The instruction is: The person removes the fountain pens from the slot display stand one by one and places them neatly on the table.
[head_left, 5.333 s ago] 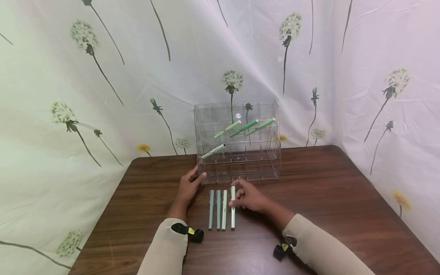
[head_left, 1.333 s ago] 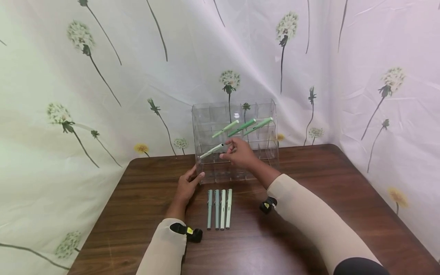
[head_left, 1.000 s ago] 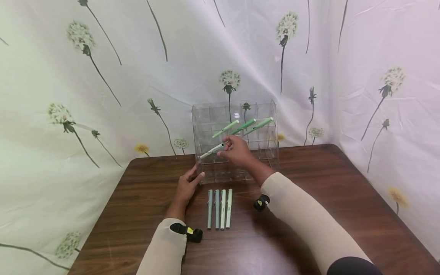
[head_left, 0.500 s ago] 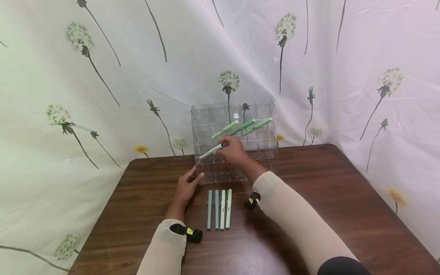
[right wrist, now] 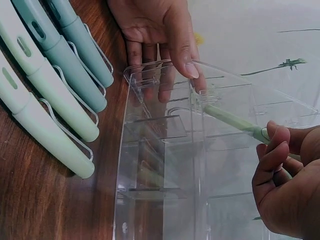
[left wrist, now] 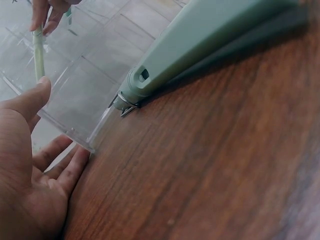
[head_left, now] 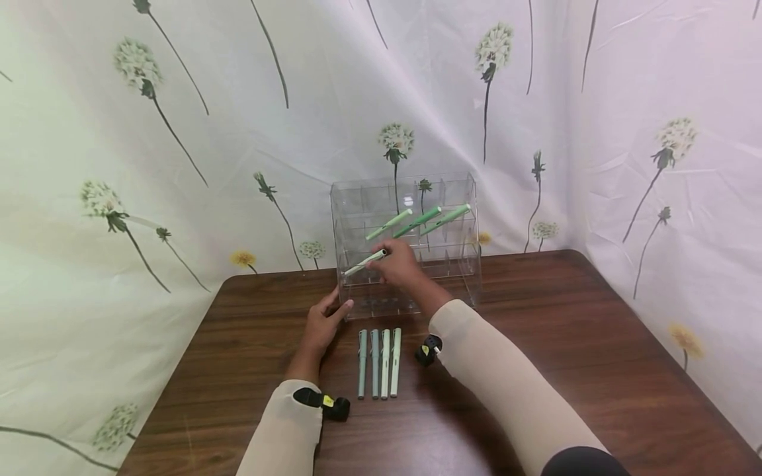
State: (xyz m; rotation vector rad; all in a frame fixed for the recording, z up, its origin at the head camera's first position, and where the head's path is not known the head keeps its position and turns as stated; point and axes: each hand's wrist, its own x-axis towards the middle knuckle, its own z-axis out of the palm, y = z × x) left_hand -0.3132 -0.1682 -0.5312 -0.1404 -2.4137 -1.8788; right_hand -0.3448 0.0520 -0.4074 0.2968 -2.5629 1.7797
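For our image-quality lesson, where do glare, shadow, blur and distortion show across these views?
Head: a bright glare spot on the clear plastic organizer, dark shadow on the wooden table beneath the right sleeve; left wrist: the near blue-green pen looms large, the table looking soft toward the right edge; right wrist: the pale green capped pens look bowed, probably lens distortion.

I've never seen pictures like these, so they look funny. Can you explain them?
No robot here: these are a person's left hand and right hand. The wide picture comes from a camera on the head, looking down. The other two come from little cameras, one on each wrist, so things look tilted. On the table lie four pens side by side, two grey-blue and two pale green. Behind them stands a clear rack with three green pens in it. The right hand pinches one pale pen, slanting in the rack. The left hand touches the rack's lower corner.
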